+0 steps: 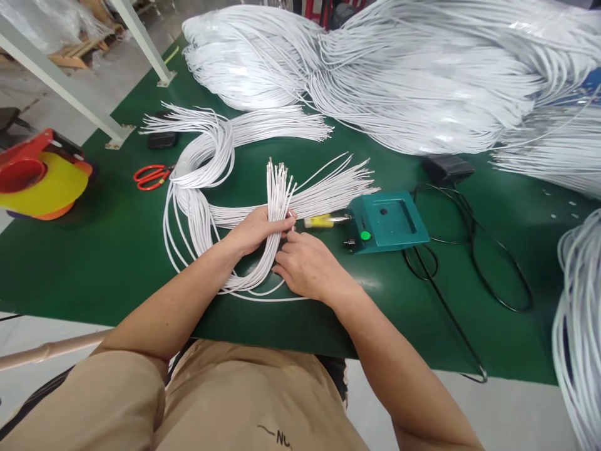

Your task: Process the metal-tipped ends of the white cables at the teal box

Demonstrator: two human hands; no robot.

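Note:
My left hand (261, 228) is closed around a bunch of white cables (278, 195), whose metal-tipped ends stick up above the thumb. Close beside it, my right hand (305, 260) pinches a white cable whose end shows small near the left thumb; the fingertips are partly hidden. The held bunch curves down and left into a larger coil of white cables (190, 207) on the green table. Just right of my hands stands a teal device (387, 219) with a green button and a metal shaft. A yellow-handled tool (320, 221) lies against its left side.
Large bundles of white cable (417, 75) cover the back of the table (94, 263). Red-handled cutters (151, 177) lie left of the coil, near a tape dispenser (44, 178). A black cord (483, 257) and a thin black rod (451, 313) are at right.

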